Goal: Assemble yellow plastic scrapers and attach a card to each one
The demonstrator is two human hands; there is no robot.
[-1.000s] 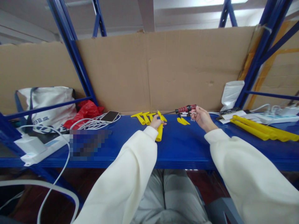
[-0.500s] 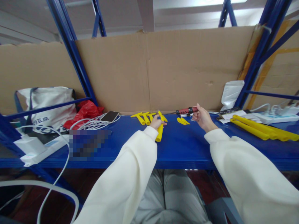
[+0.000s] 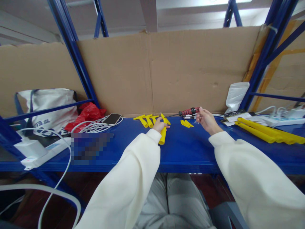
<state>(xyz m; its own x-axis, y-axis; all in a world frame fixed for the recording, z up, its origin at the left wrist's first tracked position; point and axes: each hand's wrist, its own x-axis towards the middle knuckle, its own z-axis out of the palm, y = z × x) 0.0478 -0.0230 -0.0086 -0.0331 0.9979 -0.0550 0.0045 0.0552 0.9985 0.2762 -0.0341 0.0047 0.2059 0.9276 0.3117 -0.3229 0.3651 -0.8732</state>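
"Yellow T-piece: where does it sit?"

"In front of the person, over the middle of the blue desk. Its stem runs toward the person, open end nearest, crossbar farther off."

"And the hands?"

"The left hand is closed round it, close to the crossbar. The right hand, well off to the right, pinches the handle end of a red-and-black screwdriver."

"How do the two line up?"

"Nearly crosswise: the shaft reaches leftward from the right hand to the crossbar. The left hand is nearer the tip; whether that tip sits inside, I can't tell."

"What's around them?"

"Small yellow pieces between the hands, and other T-pieces just left of the left hand."

"Any writing?"

"None legible on the screwdriver. The printed card at right is too small to read. The white bag, far left, shows 豆腐, with more lettering partly hidden."
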